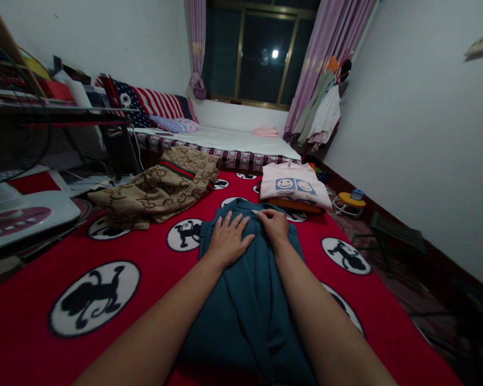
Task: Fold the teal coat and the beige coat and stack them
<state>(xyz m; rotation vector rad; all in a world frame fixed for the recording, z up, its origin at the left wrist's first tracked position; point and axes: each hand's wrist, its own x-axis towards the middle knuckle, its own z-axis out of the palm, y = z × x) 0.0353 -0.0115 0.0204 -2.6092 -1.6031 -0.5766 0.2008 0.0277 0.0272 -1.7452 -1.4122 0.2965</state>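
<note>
A dark teal garment (241, 316) lies in front of me on the red blanket (145, 289), its sides folded in and creases running down its middle. My left hand (228, 241) rests flat on its upper left part with the fingers spread. Near the garment's far end, my right hand (275, 224) is closed in a pinch on a small white piece (255, 212) that looks like a tag. Part of the cloth is hidden under my hands and forearms.
Brown patterned trousers (161, 185) with a green and red stripe lie at the far left of the blanket. A folded pale pink shirt (292, 185) tops a stack at the far right. A cluttered desk (80, 110) stands left; a yellow stool (351, 200) and dark chair (398, 233) stand right.
</note>
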